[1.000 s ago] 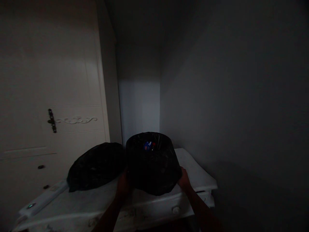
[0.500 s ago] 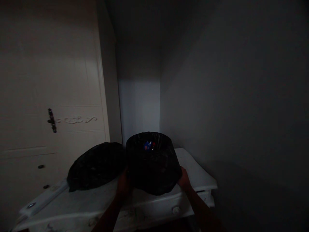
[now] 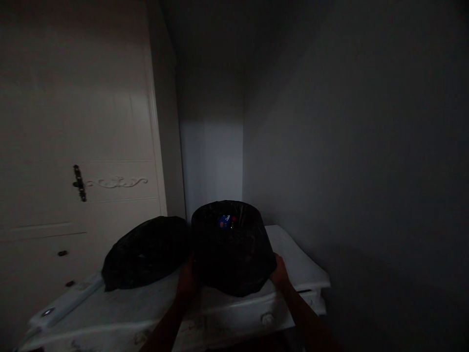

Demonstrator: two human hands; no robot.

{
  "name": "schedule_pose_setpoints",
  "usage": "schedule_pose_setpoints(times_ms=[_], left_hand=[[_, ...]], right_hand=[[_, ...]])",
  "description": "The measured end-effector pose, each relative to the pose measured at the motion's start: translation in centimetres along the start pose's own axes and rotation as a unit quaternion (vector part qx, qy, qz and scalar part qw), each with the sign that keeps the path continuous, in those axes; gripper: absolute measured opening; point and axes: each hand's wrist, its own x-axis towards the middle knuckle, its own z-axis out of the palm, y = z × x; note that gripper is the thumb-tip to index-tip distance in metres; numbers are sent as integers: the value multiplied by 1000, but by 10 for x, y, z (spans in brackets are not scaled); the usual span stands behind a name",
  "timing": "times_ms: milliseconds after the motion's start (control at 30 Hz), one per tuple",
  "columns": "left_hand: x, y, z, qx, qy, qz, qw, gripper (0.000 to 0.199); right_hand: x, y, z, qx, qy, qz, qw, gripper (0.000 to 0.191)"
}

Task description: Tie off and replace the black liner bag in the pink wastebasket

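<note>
A round bin lined with a black bag (image 3: pixel 234 264) stands on the white dresser (image 3: pixel 300 266), its open mouth tilted toward me. Deep inside it shows a small blue item (image 3: pixel 224 221) with white and red marks; its kind is too dark to make out. My left hand (image 3: pixel 187 281) presses against the bin's left side, fingers mostly lost in shadow. Against the right side lies my right hand (image 3: pixel 280 271), its fingertips hidden behind the liner. Both hands hold the bin between them. Just left of it rests another black plastic bag (image 3: pixel 146 254), bulging.
At the left rises a white wardrobe (image 3: pixel 120 122) with a dark handle (image 3: pixel 78 183). A long pale strip-shaped object (image 3: pixel 69 300) lies along the dresser's left end. A grey wall (image 3: pixel 348 146) borders the right side. The room is dim.
</note>
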Motion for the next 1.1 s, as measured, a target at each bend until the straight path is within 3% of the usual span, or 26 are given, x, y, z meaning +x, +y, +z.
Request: schedule_pose_setpoints(times_ms=[667, 1100], left_hand=[[-1, -3, 3, -40, 8, 19, 999, 53], [0, -5, 4, -57, 38, 14, 998, 47]], right_hand=[[-1, 3, 2, 17, 7, 9, 1000, 40], [-3, -13, -4, 20, 5, 4, 1000, 36]])
